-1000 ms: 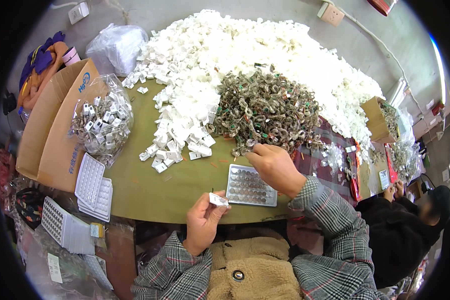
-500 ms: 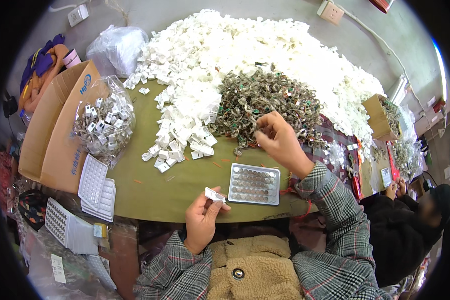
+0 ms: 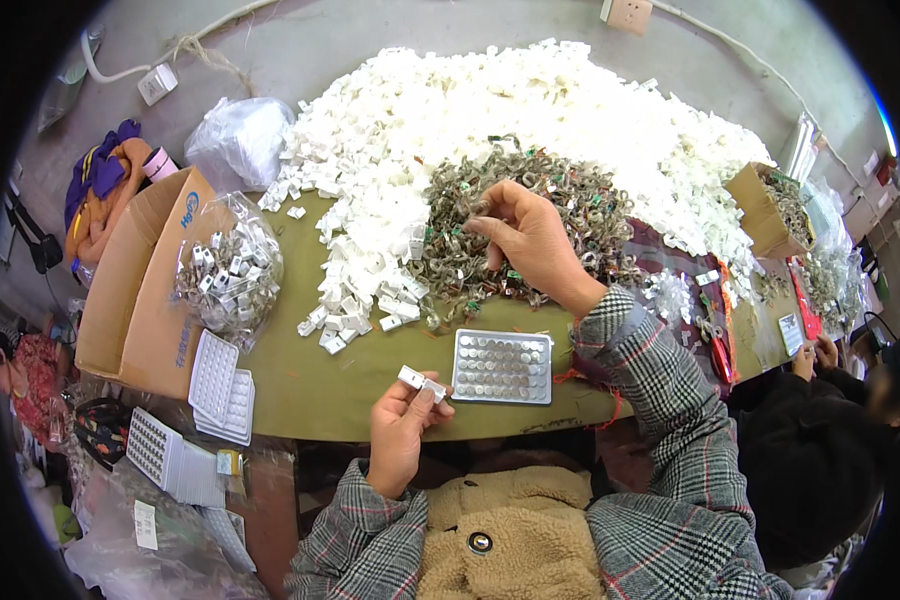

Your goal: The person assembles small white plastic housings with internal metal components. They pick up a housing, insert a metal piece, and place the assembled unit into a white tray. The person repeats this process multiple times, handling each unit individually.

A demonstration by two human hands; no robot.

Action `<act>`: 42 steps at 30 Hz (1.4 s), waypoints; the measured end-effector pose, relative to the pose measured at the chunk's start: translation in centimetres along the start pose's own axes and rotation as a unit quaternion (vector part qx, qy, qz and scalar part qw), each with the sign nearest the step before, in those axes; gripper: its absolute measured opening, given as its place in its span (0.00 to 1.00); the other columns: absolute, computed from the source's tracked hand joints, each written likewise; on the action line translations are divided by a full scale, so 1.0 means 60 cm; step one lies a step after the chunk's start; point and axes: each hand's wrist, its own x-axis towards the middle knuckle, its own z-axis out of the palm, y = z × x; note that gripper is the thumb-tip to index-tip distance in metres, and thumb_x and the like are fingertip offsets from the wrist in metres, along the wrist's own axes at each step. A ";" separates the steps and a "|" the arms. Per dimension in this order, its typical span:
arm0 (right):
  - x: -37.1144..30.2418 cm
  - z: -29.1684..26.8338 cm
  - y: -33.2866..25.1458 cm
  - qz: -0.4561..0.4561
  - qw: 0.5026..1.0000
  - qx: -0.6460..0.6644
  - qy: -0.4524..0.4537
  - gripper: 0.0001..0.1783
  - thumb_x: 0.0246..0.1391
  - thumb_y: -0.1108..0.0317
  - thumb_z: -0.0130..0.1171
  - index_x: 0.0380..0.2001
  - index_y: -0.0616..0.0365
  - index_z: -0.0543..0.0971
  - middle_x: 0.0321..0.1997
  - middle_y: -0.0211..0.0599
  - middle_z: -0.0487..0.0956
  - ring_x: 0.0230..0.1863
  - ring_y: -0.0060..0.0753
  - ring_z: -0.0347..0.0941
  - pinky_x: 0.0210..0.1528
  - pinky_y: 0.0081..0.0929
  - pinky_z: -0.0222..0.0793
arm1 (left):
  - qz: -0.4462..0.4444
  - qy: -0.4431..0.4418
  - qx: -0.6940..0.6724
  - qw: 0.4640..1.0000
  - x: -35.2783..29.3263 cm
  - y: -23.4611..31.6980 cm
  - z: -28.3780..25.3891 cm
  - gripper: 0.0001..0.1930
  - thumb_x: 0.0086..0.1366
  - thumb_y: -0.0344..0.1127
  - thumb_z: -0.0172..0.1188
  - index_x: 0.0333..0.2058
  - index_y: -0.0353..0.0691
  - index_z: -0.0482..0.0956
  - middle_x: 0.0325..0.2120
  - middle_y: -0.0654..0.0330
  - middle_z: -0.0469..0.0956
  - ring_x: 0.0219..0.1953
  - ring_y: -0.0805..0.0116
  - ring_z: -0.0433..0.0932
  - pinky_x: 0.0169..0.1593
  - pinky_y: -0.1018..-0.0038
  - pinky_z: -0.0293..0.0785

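Note:
My left hand pinches a small white plastic casing between thumb and fingers near the table's front edge. Raised over a heap of tangled wire pieces, my right hand has its thumb and fingers drawn together; whatever is between them is too small to make out. Some of the heap is hidden behind that hand. Between my two forearms lies a shallow clear tray holding rows of round silver button cells. Behind the wires spreads a large mound of white casings, spilling toward me on the left.
To the left stand a cardboard box, a clear bag of assembled pieces and stacked white trays. A smaller carton sits at the far right. A person in dark clothes works on the right.
My right hand has shifted left over the wire heap, its fingers bunched. The casing in my left hand has turned. The whole view has tilted a little.

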 end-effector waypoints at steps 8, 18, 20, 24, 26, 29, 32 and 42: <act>-0.036 0.035 -0.009 0.033 0.995 -0.057 -0.078 0.05 0.59 0.78 0.59 0.36 0.62 0.73 0.27 0.31 0.77 0.20 0.18 0.73 0.22 0.19 0.69 | -0.006 -0.011 -0.042 0.999 -0.004 0.008 0.007 0.15 0.73 0.35 0.53 0.52 0.31 0.73 0.42 0.52 0.81 0.35 0.74 0.79 0.41 0.77 0.78; -0.271 0.076 -0.048 -0.069 0.978 -0.103 -0.169 0.13 0.52 0.78 0.61 0.42 0.62 0.75 0.36 0.45 0.78 0.38 0.52 0.79 0.38 0.38 0.76 | -0.141 -0.209 -0.266 0.930 -0.026 0.003 -0.003 0.17 0.74 0.38 0.52 0.54 0.30 0.71 0.36 0.54 0.78 0.34 0.69 0.79 0.34 0.75 0.80; -0.295 0.071 -0.041 -0.043 0.982 -0.083 -0.166 0.13 0.51 0.79 0.62 0.41 0.62 0.75 0.39 0.45 0.79 0.39 0.52 0.79 0.38 0.38 0.76 | -0.155 -0.208 -0.255 0.931 -0.030 -0.006 -0.003 0.17 0.74 0.38 0.52 0.53 0.31 0.71 0.39 0.51 0.78 0.34 0.68 0.79 0.33 0.75 0.80; -0.323 0.061 -0.027 -0.023 0.984 -0.063 -0.165 0.13 0.50 0.79 0.63 0.40 0.62 0.76 0.42 0.45 0.79 0.37 0.52 0.78 0.37 0.37 0.76 | -0.111 -0.211 -0.253 0.938 -0.038 -0.018 0.005 0.17 0.73 0.37 0.53 0.53 0.31 0.71 0.47 0.45 0.77 0.37 0.65 0.81 0.35 0.74 0.82; -0.328 0.052 -0.024 -0.011 0.982 -0.070 -0.173 0.13 0.50 0.79 0.63 0.41 0.62 0.76 0.44 0.45 0.79 0.36 0.49 0.79 0.37 0.35 0.76 | -0.090 -0.217 -0.238 0.942 -0.042 -0.015 0.008 0.17 0.73 0.36 0.53 0.53 0.31 0.71 0.50 0.42 0.75 0.39 0.62 0.82 0.37 0.72 0.84; -0.329 0.041 -0.026 0.024 0.993 -0.024 -0.109 0.14 0.51 0.79 0.63 0.43 0.62 0.78 0.48 0.43 0.79 0.33 0.38 0.78 0.34 0.29 0.74 | -0.051 -0.224 -0.157 0.960 -0.050 -0.007 0.016 0.15 0.72 0.32 0.54 0.53 0.30 0.71 0.50 0.43 0.75 0.46 0.57 0.82 0.45 0.67 0.84; -0.326 0.036 -0.027 0.040 0.998 -0.001 -0.055 0.13 0.52 0.78 0.63 0.43 0.64 0.79 0.47 0.40 0.78 0.31 0.23 0.73 0.33 0.21 0.70 | -0.025 -0.194 0.024 0.980 -0.064 0.002 0.031 0.14 0.71 0.29 0.55 0.52 0.29 0.71 0.46 0.48 0.79 0.50 0.59 0.81 0.52 0.67 0.80; -0.330 0.049 -0.006 0.105 0.990 0.061 -0.069 0.05 0.61 0.77 0.57 0.40 0.65 0.77 0.43 0.38 0.78 0.45 0.27 0.74 0.48 0.25 0.70 | -0.032 -0.230 0.124 0.965 -0.068 0.011 0.050 0.15 0.71 0.32 0.57 0.51 0.30 0.73 0.43 0.54 0.81 0.49 0.68 0.80 0.55 0.73 0.74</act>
